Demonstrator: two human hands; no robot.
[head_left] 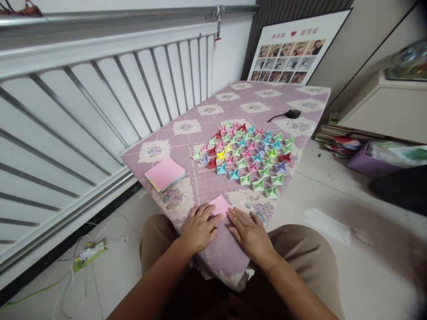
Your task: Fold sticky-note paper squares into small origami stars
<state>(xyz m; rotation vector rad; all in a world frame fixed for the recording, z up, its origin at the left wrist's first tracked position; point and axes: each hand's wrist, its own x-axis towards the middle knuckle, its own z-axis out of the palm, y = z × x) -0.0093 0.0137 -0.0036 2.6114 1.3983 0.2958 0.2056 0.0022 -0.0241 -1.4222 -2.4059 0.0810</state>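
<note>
A small pink paper [220, 207], folded into a square set cornerwise, lies near the front end of the cloth-covered table. My left hand [200, 226] rests on its left edge, fingers spread and fairly flat. Against its right edge lie the fingertips of my right hand [250, 233], also stretched out. A stack of square coloured sheets [166, 174], pink on top, sits to the left. Beyond my hands stand many small folded paper pieces [245, 178] in rows, green, pink, red, blue and yellow.
The table [220, 260] narrows toward me, between my knees. A black object with a short cable [292, 114] lies at the back right. A white radiator [160, 80] borders the left side. A power strip [90, 255] is on the floor. A photo board [290, 51] leans behind.
</note>
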